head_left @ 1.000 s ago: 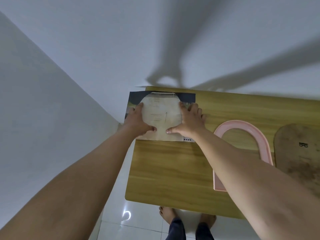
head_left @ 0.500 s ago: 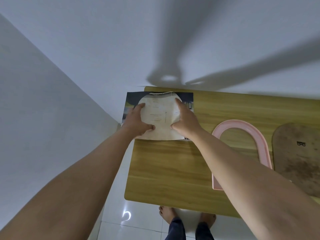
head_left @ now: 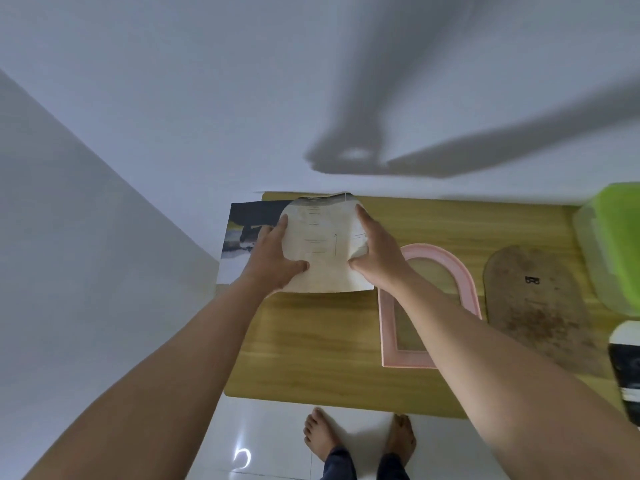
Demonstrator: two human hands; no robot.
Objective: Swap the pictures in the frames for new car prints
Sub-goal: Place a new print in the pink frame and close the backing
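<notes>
A cream arch-shaped paper sheet (head_left: 322, 247) with faint printed lines is held above the far left of the wooden table (head_left: 311, 341). My left hand (head_left: 273, 259) grips its left edge and my right hand (head_left: 379, 252) grips its right edge, so the sheet bows between them. Under it to the left lies a dark car print (head_left: 242, 233), partly hanging over the table's left edge. A pink arch-shaped frame (head_left: 464, 271) lies flat to the right, partly hidden by my right forearm. Further right lies its brown arch-shaped backing board (head_left: 533, 306).
A clear plastic box with a green lid (head_left: 616, 244) stands at the far right of the table. A black and white object (head_left: 627, 362) shows at the right edge. White walls close in behind and to the left. My bare feet stand on white floor tiles.
My hands have drawn together and bowed the cream sheet, carrying it to the right off the car print, which now shows more at the left. The view has widened to the right.
</notes>
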